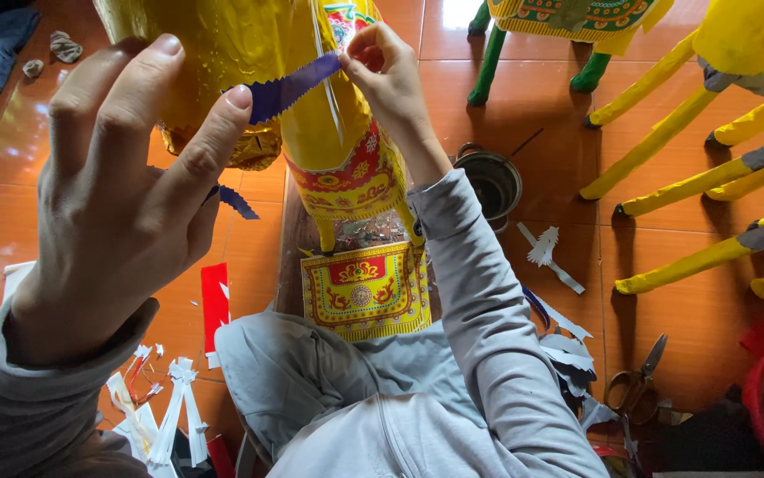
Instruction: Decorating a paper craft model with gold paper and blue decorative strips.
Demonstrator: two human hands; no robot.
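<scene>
Item: purple strip point(293, 86), zigzag-edged paper, stretched between both hands against a yellow foil figure point(329, 115).

Left hand point(125, 204): raised close to the camera, fingers mostly extended; index and thumb appear to pinch the strip's near end, though the thumb is hidden, so the grip is partly a judgement. A second purple piece point(236, 202) hangs below this hand.

Right hand point(391, 75): fingertips closed on the strip's far end, pressing it at the figure's upper body.

Risks, as judged: the strip is thin and taut, so uneven pull between the hands could tear it or lay it crooked; the foil could wrinkle under the right fingertips.

Edges and room: the figure stands directly beyond both hands, its patterned bib point(366, 290) below them. Right of the right hand, a metal pot point(492, 181), then the yellow legs point(665, 133) of more figures crowd the floor. Scissors point(634, 381) lie by the right elbow. White cut-outs point(165, 407) sit under the left forearm. Open tile lies mainly left of the left hand.
</scene>
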